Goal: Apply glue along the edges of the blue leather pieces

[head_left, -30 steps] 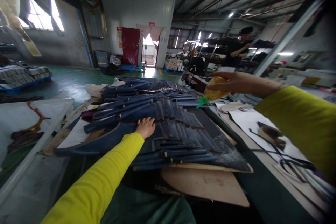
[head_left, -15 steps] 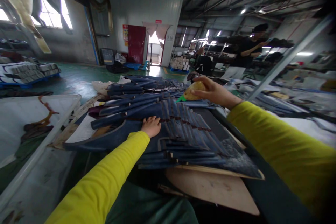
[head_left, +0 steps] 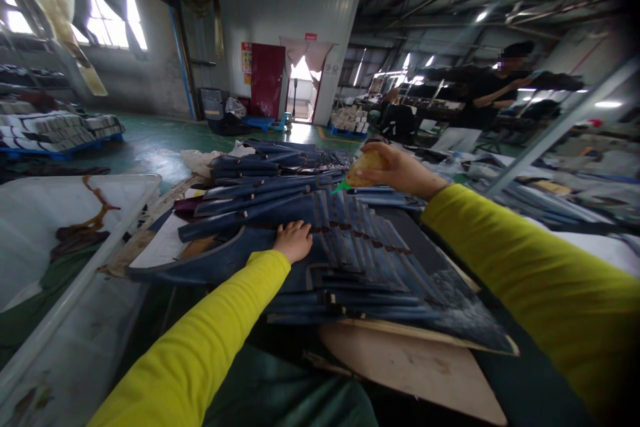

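My left hand [head_left: 293, 241] lies flat, fingers stretched out, on a stack of overlapping dark blue pieces [head_left: 270, 212] with grey edges. In my right hand [head_left: 395, 165] is a yellowish squeeze bottle [head_left: 367, 168] with a green nozzle [head_left: 342, 185]. The bottle is tilted, its nozzle pointing down and left over the far edge of the fanned pieces. Whether the tip touches them I cannot tell. A row of dark brown patches [head_left: 373, 241] runs across the fan. The pieces rest on a dark board [head_left: 463, 307] with whitish smears.
To the left stands a white bin [head_left: 135, 185] with cloth inside. More blue pieces [head_left: 280, 155] lie behind the fan. A slanted metal pole [head_left: 555, 127] rises at the right. A person [head_left: 495, 97] stands farther back on the right. Bundles on a blue pallet [head_left: 60, 147] are far left.
The view has shifted slightly, so the surroundings sit a little farther right. My right hand with the bottle has moved slightly left relative to the pieces. My left hand stays on the stack.
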`<state>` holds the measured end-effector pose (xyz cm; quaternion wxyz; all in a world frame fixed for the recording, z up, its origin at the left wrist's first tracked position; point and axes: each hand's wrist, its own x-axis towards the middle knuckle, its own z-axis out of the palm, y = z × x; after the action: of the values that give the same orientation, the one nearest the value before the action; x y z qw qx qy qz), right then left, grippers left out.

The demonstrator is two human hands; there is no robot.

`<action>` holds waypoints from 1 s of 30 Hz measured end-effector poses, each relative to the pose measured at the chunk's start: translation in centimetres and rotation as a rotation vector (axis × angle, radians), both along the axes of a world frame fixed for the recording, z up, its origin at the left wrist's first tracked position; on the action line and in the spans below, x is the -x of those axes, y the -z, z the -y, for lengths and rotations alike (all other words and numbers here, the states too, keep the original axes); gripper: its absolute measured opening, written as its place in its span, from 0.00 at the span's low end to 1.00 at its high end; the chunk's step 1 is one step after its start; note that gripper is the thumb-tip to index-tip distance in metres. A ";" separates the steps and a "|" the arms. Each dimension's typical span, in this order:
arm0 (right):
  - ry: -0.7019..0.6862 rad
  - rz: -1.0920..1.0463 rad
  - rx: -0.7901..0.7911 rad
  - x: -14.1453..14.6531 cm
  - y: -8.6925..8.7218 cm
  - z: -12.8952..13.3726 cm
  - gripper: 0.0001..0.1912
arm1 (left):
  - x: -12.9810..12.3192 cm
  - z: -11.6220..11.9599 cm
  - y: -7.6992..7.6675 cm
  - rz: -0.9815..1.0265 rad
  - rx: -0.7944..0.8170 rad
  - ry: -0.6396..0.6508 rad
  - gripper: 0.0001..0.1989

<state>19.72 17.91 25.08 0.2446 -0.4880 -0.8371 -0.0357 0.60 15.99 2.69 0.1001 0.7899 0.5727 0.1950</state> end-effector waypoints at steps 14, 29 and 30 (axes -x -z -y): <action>-0.064 -0.010 -0.117 -0.1 4.1 -2.8 0.35 | 0.0 0.0 0.3 0.012 -0.040 -0.007 0.23; -0.066 -0.110 -0.101 -0.2 7.7 -5.4 0.33 | 0.0 0.0 0.3 0.030 -0.042 -0.010 0.23; -0.066 -0.111 -0.107 -0.3 7.8 -5.5 0.33 | 0.0 -0.1 0.4 0.031 -0.045 -0.010 0.23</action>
<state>20.00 23.46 17.31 0.3173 -0.4477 -0.8347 -0.0453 0.63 16.04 2.33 0.0902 0.7858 0.5707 0.2206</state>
